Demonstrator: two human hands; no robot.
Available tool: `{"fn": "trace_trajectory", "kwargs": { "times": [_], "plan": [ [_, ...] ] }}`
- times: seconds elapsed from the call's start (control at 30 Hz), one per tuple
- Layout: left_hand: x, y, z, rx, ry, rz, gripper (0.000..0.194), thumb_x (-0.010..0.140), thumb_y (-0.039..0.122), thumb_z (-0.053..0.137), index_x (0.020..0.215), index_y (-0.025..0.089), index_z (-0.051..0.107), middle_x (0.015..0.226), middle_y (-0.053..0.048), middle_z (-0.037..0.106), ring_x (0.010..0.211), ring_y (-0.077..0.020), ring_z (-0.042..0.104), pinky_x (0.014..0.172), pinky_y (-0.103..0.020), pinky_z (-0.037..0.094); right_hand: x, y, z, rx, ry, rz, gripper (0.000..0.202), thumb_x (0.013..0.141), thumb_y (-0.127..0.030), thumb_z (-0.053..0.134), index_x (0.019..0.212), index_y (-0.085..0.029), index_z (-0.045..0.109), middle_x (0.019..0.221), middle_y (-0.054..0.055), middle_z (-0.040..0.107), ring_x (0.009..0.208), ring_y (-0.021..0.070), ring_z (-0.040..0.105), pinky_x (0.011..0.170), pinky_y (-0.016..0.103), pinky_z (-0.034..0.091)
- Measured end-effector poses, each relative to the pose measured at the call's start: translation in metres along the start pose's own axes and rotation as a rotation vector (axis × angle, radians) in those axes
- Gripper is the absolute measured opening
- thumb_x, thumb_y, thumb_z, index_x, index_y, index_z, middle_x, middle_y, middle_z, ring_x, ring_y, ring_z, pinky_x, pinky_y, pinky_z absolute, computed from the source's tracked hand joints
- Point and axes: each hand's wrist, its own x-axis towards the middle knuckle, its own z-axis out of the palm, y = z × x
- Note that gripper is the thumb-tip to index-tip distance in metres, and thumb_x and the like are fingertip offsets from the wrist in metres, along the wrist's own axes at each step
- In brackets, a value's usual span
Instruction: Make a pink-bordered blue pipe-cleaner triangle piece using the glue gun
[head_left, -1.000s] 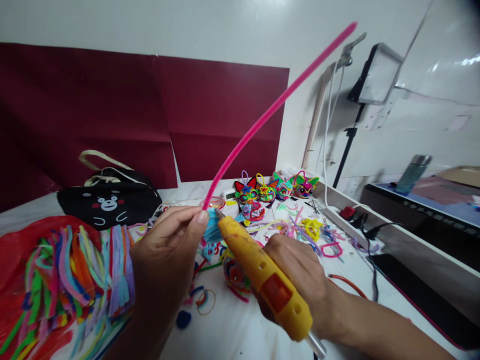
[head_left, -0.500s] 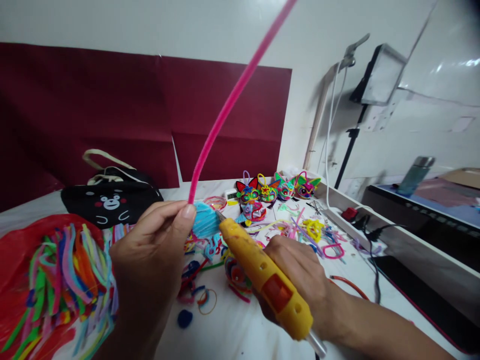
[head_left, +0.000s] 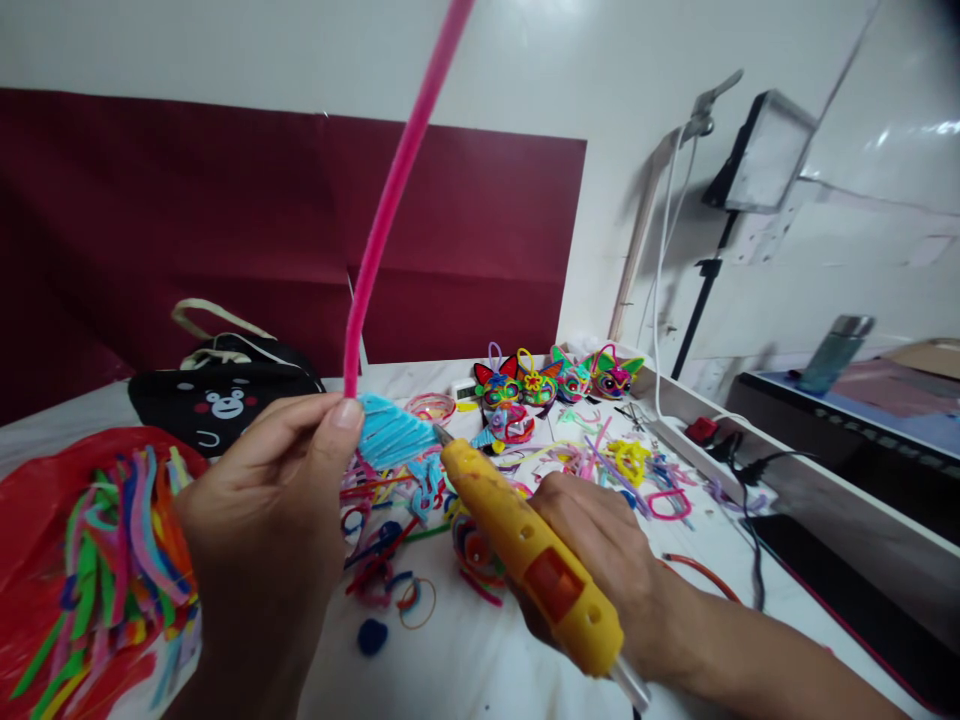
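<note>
Between thumb and fingers, my left hand pinches the lower end of a long pink pipe cleaner, which rises upward past the dark red sheet. A light blue fuzzy piece sticks out to the right of those fingertips. Wrapped round a yellow glue gun, my right hand holds it with the metal nozzle pointing up and left, at the right edge of the blue piece. Whether the nozzle touches the piece is hard to tell.
Colourful pipe cleaners lie on red plastic at left, near a black bag. Finished cat-like ornaments stand at the back. Loose pipe-cleaner bits, a power strip and a black tray-like object lie farther right.
My left hand has moved left with the pink pipe cleaner and blue piece, so more of the blue piece shows. The glue gun has barely moved.
</note>
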Motion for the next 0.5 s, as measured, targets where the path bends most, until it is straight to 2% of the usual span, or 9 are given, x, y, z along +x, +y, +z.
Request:
{"fn": "trace_trajectory", "kwargs": {
  "times": [0.1,0.3,0.5],
  "plan": [
    [-0.0037,0.0088,0.0023,0.045,0.093,-0.068,0.011,0.077,0.028,0.066,0.081,0.021,0.074,0.08,0.003,0.07,0.074,-0.0125,0.061,0.066,-0.021,0.047,0.001,-0.0003,0.0,0.002,-0.009,0.002,0.012,0.086,-0.022,0.051,0.075,-0.018,0.047,0.065,0.002,0.051,0.058,0.0135,0.044,0.048,0.028,0.033],
    [-0.0014,0.0099,0.0009,0.067,0.11,-0.092,0.016,0.076,0.03,0.068,0.086,0.02,0.076,0.072,0.003,0.065,0.065,-0.0106,0.054,0.052,-0.018,0.04,0.0011,-0.0002,0.0013,-0.011,-0.001,-0.017,0.012,0.087,-0.022,0.05,0.076,-0.018,0.047,0.066,0.001,0.05,0.058,0.0132,0.043,0.048,0.027,0.032],
    [0.0021,0.0087,0.0009,0.049,0.12,-0.091,0.016,0.075,0.029,0.069,0.086,0.02,0.076,0.072,0.002,0.065,0.063,-0.0085,0.053,0.048,-0.015,0.038,0.0014,-0.001,0.0012,0.01,-0.016,-0.006,0.012,0.088,-0.022,0.051,0.077,-0.019,0.046,0.066,0.001,0.05,0.058,0.0144,0.044,0.048,0.029,0.032]
  ]
}}
